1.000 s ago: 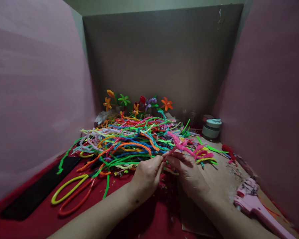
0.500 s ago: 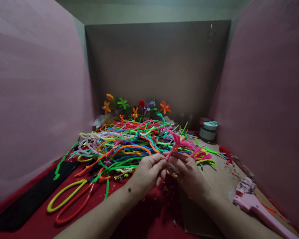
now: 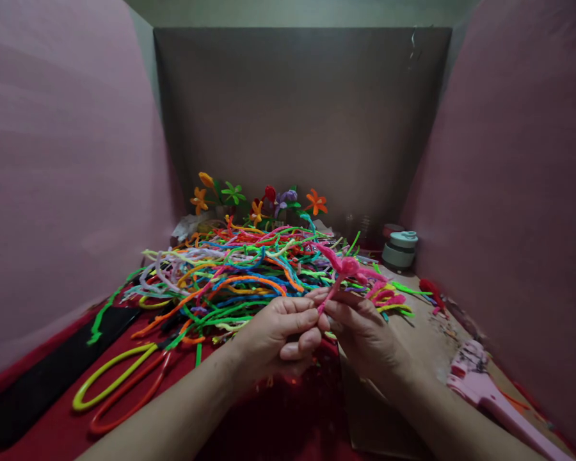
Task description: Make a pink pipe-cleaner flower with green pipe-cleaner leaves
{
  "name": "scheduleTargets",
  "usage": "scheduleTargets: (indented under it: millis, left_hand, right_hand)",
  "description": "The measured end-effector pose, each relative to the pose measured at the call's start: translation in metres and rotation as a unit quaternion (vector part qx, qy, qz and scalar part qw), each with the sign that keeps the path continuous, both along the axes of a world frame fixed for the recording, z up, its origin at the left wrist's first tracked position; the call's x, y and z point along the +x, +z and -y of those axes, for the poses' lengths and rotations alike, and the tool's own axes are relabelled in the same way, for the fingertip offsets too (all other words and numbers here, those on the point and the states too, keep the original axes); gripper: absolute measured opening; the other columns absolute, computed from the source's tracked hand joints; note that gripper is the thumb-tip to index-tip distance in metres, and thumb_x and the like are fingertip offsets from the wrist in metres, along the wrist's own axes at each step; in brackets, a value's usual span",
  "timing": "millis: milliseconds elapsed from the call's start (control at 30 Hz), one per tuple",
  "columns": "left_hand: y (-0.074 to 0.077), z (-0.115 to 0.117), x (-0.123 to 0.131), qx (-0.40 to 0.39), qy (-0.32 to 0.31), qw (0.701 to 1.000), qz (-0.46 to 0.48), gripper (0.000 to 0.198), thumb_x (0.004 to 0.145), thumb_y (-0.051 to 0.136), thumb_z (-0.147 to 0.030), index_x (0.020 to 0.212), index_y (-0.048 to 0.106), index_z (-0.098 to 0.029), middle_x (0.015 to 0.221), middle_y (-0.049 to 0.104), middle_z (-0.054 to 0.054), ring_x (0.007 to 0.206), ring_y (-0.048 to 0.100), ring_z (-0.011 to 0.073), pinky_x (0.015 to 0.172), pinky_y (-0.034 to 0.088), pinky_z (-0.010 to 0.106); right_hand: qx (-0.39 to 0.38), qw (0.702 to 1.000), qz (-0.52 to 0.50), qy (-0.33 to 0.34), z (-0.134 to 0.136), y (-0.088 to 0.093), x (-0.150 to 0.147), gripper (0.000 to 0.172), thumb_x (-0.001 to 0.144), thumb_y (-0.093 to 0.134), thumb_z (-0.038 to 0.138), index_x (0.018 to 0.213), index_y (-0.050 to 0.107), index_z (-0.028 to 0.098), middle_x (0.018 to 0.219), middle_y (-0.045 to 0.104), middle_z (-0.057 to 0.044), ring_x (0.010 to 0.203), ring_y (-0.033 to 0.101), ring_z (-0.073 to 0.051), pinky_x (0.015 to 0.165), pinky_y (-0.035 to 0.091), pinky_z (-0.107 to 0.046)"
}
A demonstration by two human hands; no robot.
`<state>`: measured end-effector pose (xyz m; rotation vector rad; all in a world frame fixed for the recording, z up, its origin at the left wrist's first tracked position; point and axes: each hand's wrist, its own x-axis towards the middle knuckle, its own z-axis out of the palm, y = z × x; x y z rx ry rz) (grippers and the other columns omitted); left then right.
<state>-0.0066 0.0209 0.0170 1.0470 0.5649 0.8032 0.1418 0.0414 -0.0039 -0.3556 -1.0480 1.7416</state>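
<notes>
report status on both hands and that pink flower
Left hand and right hand pinching pink flower low down. Petals uppermost, spread. Pipe-cleaner pile just beyond, nothing seen blocking hands.

A red surface point(image 3: 249, 432) carried all these things, and on its right part there lay a brown sheet of cardboard point(image 3: 415, 330). In the middle, a large heap of fuzzy stems point(image 3: 249, 264) was spread, in many colours. To the left lay a long black flat piece point(image 3: 62, 378), and just beside it scissors point(image 3: 150, 349) with one yellow and one red handle. On the cardboard rested a pink glue gun point(image 3: 496, 404). Near the cardboard's far end a lidded container point(image 3: 399, 253) stood upright.
</notes>
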Motion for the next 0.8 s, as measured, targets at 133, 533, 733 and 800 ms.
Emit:
scheduleTargets:
  millis: [133, 533, 733, 800]
  left_hand:
    - [0.003, 0.003, 0.006, 0.193, 0.123, 0.947, -0.225, 0.023, 0.086, 0.043, -0.030, 0.093, 0.058, -0.014, 0.058, 0.053, -0.002, 0.041, 0.042, 0.0053, 0.040, 0.032, 0.017]
    - [-0.014, 0.007, 0.008, 0.420, 0.298, 0.767, -0.382, 0.023, 0.086, 0.043, -0.029, 0.076, 0.060, -0.018, 0.063, 0.053, 0.000, 0.057, 0.047, 0.0098, 0.057, 0.034, 0.020]
    - [0.003, 0.006, 0.011, 0.171, 0.242, 0.925, -0.237, 0.023, 0.080, 0.050, -0.031, 0.063, 0.051, -0.016, 0.047, 0.043, -0.006, 0.037, 0.032, 0.0050, 0.037, 0.025, 0.017]
    - [0.006, 0.007, 0.011, 0.099, 0.203, 0.959, -0.170, 0.023, 0.080, 0.051, -0.032, 0.064, 0.049, -0.016, 0.046, 0.043, -0.006, 0.032, 0.029, 0.0039, 0.032, 0.021, 0.017]
  right_hand:
    - [-0.032, 0.999, 0.000, -0.033, -0.003, -0.006, -0.003, 0.012, 0.066, 0.071, 0.018, 0.078, 0.070, 0.021, 0.066, 0.065, 0.000, 0.056, 0.055, -0.011, 0.056, 0.043, -0.024]
    - [0.002, 0.994, 0.055, -0.099, 0.001, -0.008, -0.005, 0.013, 0.071, 0.068, 0.023, 0.084, 0.071, 0.023, 0.075, 0.067, -0.001, 0.059, 0.055, -0.013, 0.052, 0.042, -0.024]
    - [0.050, 0.993, 0.088, -0.062, 0.002, 0.000, -0.001, 0.013, 0.076, 0.063, 0.027, 0.085, 0.071, 0.022, 0.074, 0.066, -0.001, 0.059, 0.053, -0.011, 0.058, 0.042, -0.024]
    - [0.040, 0.997, 0.063, -0.036, 0.002, 0.002, -0.001, 0.013, 0.077, 0.062, 0.026, 0.085, 0.070, 0.021, 0.073, 0.065, -0.001, 0.060, 0.053, -0.011, 0.057, 0.042, -0.024]
